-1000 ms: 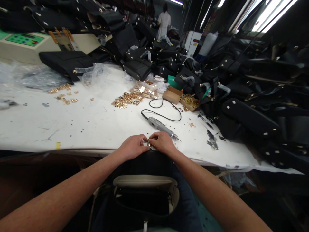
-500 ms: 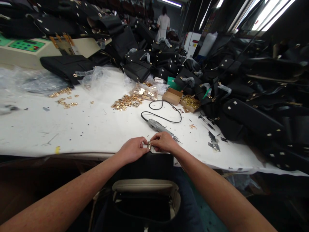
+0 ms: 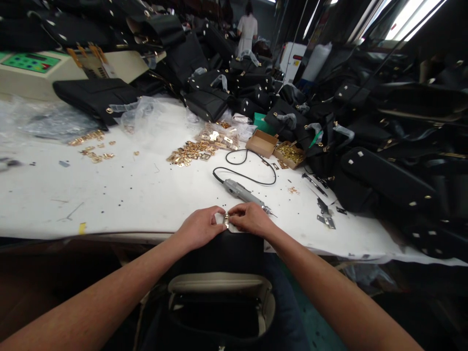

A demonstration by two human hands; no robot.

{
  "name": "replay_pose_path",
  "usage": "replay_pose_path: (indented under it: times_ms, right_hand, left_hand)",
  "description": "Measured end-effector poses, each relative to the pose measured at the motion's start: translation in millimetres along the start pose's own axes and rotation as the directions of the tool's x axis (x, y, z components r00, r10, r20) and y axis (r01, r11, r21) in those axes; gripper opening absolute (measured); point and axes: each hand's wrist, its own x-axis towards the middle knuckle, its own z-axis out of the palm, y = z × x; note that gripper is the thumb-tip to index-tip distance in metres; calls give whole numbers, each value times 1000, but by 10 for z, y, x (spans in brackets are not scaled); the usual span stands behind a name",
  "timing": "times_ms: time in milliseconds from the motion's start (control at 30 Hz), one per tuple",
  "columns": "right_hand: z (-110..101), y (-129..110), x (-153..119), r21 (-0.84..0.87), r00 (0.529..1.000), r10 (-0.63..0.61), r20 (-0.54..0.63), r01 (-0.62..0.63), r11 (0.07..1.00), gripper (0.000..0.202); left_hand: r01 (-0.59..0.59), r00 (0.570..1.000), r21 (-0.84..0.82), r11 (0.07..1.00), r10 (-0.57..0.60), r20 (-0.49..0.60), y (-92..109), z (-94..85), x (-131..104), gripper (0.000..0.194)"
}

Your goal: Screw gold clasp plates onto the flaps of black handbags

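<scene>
A black handbag [image 3: 219,281] lies open toward me, its pale lining showing, with its dark flap [image 3: 224,253] stretched over the table's front edge. At the flap's far end is a small, shiny metal clasp plate [image 3: 226,221]. My left hand [image 3: 200,227] pinches the plate from the left, thumb low and index finger curled above. From the right, the bent fingers of my right hand [image 3: 250,219] close on the same plate and partly cover it. Just beyond that hand lies a grey electric screwdriver [image 3: 242,192], its bit pointing right.
The screwdriver's black cord [image 3: 252,183] loops across the white table [image 3: 146,195]. Loose gold fittings [image 3: 190,153] lie in a heap near an open cardboard box [image 3: 262,143] and a box of small brass pieces [image 3: 290,155]. Black bags [image 3: 387,185] crowd the right and back. A person [image 3: 247,31] stands far behind.
The view has shifted slightly. My right fingers have slid a little off the clasp plate, so more of it shows; both hands stay at the flap's end.
</scene>
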Motion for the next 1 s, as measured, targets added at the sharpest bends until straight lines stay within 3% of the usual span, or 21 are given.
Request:
replay_pose_path:
  times_ms: [167, 300, 633, 867, 1000]
  right_hand:
    - [25, 1, -20, -71, 994, -59, -91, 53, 996, 18]
    - [32, -3, -32, -117, 988, -117, -98, 106, 987, 16]
    - [89, 31, -27, -161, 984, -127, -126, 106, 981, 17]
    - [101, -25, -9, -223, 986, -68, -149, 34, 974, 13]
    - [80, -73, -11, -240, 988, -48, -147, 11, 971, 11]
  left_hand:
    - [-11, 1000, -19, 1000, 11, -12, -11, 8, -7, 35]
    - [-32, 999, -21, 999, 32, 2, -2, 2, -4, 32]
    - [-21, 1000, -44, 999, 21, -9, -31, 10, 10, 36]
    - [-7, 998, -117, 993, 14, 61, -67, -37, 9, 42]
    - [15, 1000, -22, 1000, -15, 8, -18, -34, -53, 27]
